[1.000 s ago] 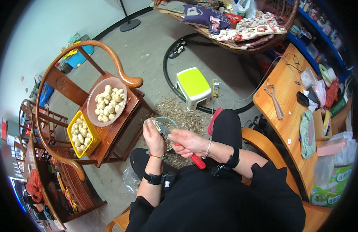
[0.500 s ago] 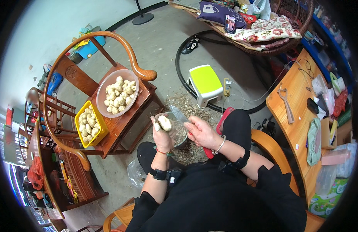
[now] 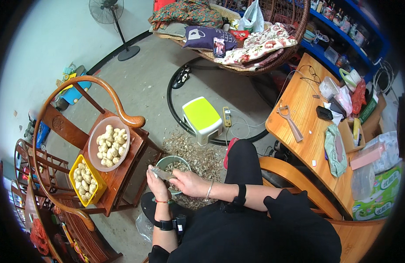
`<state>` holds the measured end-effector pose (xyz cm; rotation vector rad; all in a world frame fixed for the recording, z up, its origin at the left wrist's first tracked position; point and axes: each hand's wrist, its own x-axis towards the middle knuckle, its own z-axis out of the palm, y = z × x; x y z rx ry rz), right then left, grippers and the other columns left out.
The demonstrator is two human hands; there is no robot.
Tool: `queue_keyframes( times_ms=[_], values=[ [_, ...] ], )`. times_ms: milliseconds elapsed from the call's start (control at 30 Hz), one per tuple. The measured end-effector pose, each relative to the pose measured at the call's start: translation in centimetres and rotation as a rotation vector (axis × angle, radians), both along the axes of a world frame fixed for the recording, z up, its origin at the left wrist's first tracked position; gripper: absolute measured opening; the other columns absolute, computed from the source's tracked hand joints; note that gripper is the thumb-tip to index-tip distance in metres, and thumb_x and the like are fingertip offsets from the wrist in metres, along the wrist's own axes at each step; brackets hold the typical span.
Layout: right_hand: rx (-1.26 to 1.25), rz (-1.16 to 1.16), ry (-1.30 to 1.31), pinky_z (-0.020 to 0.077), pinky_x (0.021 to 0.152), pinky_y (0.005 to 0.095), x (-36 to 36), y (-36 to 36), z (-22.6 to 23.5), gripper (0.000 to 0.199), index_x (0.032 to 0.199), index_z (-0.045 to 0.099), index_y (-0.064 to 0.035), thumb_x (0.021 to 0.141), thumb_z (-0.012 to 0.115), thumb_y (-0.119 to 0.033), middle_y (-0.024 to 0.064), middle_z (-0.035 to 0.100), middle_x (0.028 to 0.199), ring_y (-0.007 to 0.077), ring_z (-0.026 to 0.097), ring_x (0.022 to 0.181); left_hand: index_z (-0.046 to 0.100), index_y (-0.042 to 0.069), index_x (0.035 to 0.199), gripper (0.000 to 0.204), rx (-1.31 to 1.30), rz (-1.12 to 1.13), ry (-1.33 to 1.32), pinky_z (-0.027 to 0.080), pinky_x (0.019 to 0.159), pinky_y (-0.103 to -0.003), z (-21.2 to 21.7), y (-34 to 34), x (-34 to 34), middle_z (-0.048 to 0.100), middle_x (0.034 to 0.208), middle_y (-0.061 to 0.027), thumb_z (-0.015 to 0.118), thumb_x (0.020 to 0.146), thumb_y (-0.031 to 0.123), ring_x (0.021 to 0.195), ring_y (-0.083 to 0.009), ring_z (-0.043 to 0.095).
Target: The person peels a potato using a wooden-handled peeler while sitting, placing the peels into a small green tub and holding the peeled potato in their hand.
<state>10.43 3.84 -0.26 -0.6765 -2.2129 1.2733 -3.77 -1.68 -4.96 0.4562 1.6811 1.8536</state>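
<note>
My left hand (image 3: 158, 188) is curled round a pale, egg-shaped vegetable, mostly hidden now; its exact kind is unclear. In my right hand (image 3: 190, 183) is a knife (image 3: 164, 174), its blade lying across the left hand's fingers; the red handle seen earlier is covered. Both hands are over the near left side of a pale green bucket (image 3: 189, 165) holding peelings. To the left, a round translucent bowl (image 3: 92, 151) and a yellow basket (image 3: 97, 196) full of similar pale pieces stand on a wooden armchair (image 3: 137, 147).
Peelings (image 3: 198, 155) litter the floor round the bucket. Beyond stands a green-topped white stool (image 3: 202, 115) beside a power strip (image 3: 227, 117). At right, a wooden table (image 3: 294, 105) bears a peeler (image 3: 291, 125), glasses and packages. A wicker hanging seat (image 3: 272, 65) holds cushions and a phone.
The view has tilted up and swung right. My hands have come together, and the knife blade has moved from beside the vegetable onto it, largely covering it.
</note>
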Motion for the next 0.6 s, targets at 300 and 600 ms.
queue_keyframes(
  times_ms=[300,600],
  values=[
    [-0.055,0.004,-0.245,0.0435,0.061,0.0482,0.7,2.1,-1.3,0.023,0.088,0.044,-0.0005,0.09,0.048,-0.023,0.0237,0.057,0.072,0.0423,0.057,0.07,0.054,0.013,0.076,0.038,-0.05,0.134,-0.036,0.033,0.04,-0.022,-1.6,-2.0,-3.0,0.048,0.058,0.0028,0.043,0.092,0.045,0.046,-0.0077,0.045],
    [-0.15,-0.069,-0.377,0.0403,0.053,0.0407,5.6,4.2,-1.3,0.029,0.078,0.042,-0.0014,0.088,0.054,-0.026,0.0183,0.052,0.063,0.0335,0.053,0.058,0.045,0.005,0.106,0.025,0.108,0.012,-0.448,0.043,0.046,-0.028,-0.5,-5.5,-8.3,0.057,0.078,-0.0127,0.037,0.096,0.026,0.056,-0.018,0.052]
  ],
)
